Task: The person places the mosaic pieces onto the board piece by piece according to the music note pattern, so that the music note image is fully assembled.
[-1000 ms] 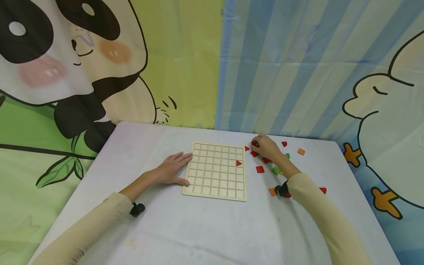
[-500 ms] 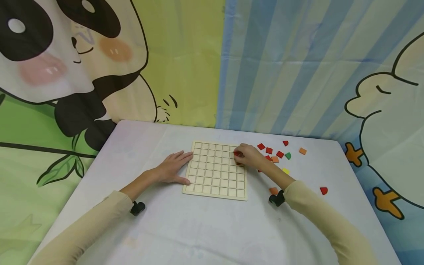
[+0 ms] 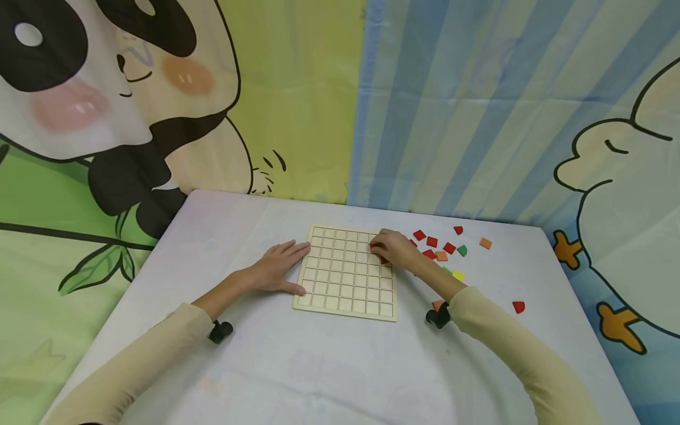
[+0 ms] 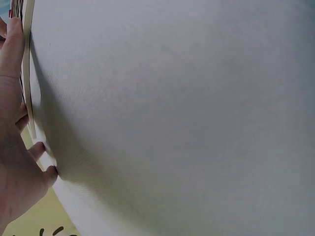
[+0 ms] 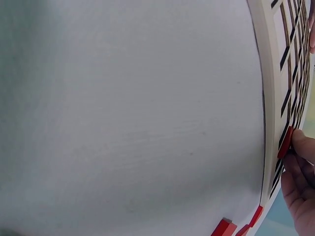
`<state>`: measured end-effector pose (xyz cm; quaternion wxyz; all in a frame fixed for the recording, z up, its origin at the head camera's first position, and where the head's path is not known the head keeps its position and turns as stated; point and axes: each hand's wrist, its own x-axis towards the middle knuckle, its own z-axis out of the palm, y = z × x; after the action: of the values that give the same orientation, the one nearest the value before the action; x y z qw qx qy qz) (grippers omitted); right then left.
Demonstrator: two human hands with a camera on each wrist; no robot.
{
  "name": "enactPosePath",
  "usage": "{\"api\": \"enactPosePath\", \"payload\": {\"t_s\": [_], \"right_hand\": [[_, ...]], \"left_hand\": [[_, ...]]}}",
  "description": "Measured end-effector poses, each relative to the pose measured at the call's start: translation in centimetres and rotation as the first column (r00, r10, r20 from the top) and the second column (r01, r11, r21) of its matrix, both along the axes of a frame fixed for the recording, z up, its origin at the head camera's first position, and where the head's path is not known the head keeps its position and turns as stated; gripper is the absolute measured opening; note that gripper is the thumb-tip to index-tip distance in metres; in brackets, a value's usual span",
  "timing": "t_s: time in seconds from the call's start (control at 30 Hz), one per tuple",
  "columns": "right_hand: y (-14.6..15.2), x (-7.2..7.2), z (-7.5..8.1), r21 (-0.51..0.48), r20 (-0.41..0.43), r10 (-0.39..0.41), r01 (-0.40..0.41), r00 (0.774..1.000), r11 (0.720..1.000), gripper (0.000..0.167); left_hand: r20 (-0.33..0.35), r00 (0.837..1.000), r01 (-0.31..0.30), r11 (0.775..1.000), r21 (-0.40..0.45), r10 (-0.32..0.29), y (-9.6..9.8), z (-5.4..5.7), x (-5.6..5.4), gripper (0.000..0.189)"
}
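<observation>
A pale wooden grid board point(image 3: 340, 277) lies flat on the white table. My left hand point(image 3: 278, 268) rests along its left edge with fingers and thumb spread; the left wrist view shows part of this hand point(image 4: 17, 162) against the board's rim point(image 4: 28, 69). Over the upper right squares, my right hand point(image 3: 395, 248) pinches a small red tile point(image 3: 373, 249), mostly covered by the fingertips. A red triangle point(image 3: 385, 260) sits on the board just below those fingers. In the right wrist view, a red piece point(image 5: 284, 142) is on the grid beside the thumb.
Loose tiles lie right of the board: several red ones point(image 3: 432, 242), an orange square point(image 3: 486, 242), a green piece point(image 3: 462, 250) and a yellow one point(image 3: 458, 275). A red rounded piece point(image 3: 519, 307) is farther right. A printed curtain point(image 3: 414, 118) hangs behind the table.
My right hand has moved left from the loose tiles onto the board, carrying a red tile, then edged slightly further left. The left hand has stayed at the board's left edge.
</observation>
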<state>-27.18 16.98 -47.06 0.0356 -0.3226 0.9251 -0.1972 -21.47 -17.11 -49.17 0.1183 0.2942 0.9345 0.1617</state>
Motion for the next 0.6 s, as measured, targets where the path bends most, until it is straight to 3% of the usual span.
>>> {"api": "enactPosePath", "payload": {"t_s": [0.37, 0.6], "right_hand": [[-0.43, 0.0, -0.12, -0.026, -0.004, -0.048, 0.047, 0.999, 0.999, 0.018], [-0.74, 0.09, -0.07, -0.074, 0.071, -0.129, 0.134, 0.989, 0.988, 0.018]], "left_hand": [[0.003, 1.0, -0.003, 1.0, 0.001, 0.003, -0.08, -0.12, -0.16, 0.111], [0.01, 1.0, -0.005, 1.0, -0.009, 0.005, -0.08, -0.17, -0.18, 0.111]]}}
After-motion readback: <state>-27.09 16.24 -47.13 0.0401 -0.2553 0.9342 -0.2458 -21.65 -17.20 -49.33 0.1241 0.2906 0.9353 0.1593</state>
